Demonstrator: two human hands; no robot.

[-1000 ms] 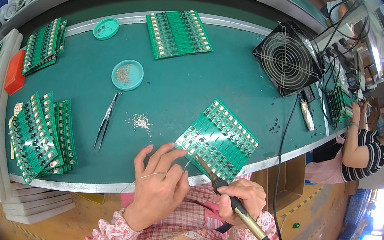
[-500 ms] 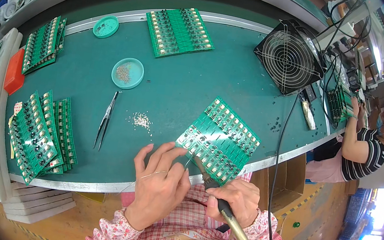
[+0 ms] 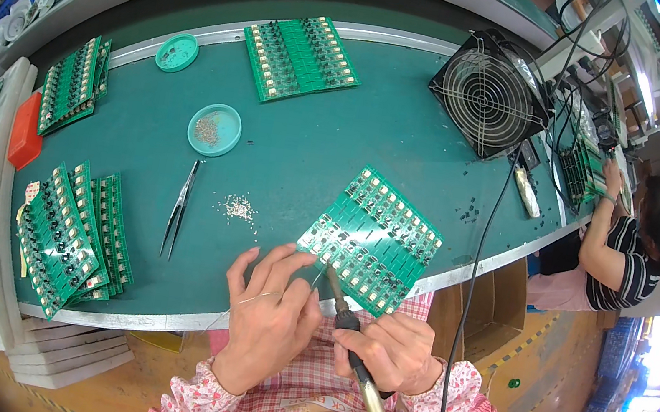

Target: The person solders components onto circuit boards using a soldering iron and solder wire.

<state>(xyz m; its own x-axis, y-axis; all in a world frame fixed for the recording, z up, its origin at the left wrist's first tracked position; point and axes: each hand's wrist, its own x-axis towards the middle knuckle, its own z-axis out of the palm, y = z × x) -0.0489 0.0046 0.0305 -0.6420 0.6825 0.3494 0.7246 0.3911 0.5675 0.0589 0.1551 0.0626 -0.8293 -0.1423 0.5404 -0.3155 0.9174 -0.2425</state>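
A green circuit board panel (image 3: 384, 229) with rows of small white and black parts lies tilted at the table's front edge. My right hand (image 3: 394, 352) grips a soldering iron (image 3: 365, 390), its tip down at the board's near left edge. Between the thumb and fingers of my left hand (image 3: 267, 324) is a thin solder wire (image 3: 317, 277), its end close to the iron's tip. My left fingertips are at the board's left corner; whether they touch it I cannot tell. The iron's cord (image 3: 472, 285) runs up past the board's right side.
Tweezers (image 3: 178, 210), a pile of tiny parts (image 3: 238, 208) and a round dish (image 3: 225, 141) lie left of the board. Stacked panels (image 3: 59, 240) stand at left, another panel (image 3: 300, 58) at the back. A fan (image 3: 493, 94) stands back right; a co-worker (image 3: 622, 255) sits beyond.
My right hand has moved slightly left, and the iron's handle has swung left to a steeper angle. Its tip stays near the same board edge. My left hand has barely moved.
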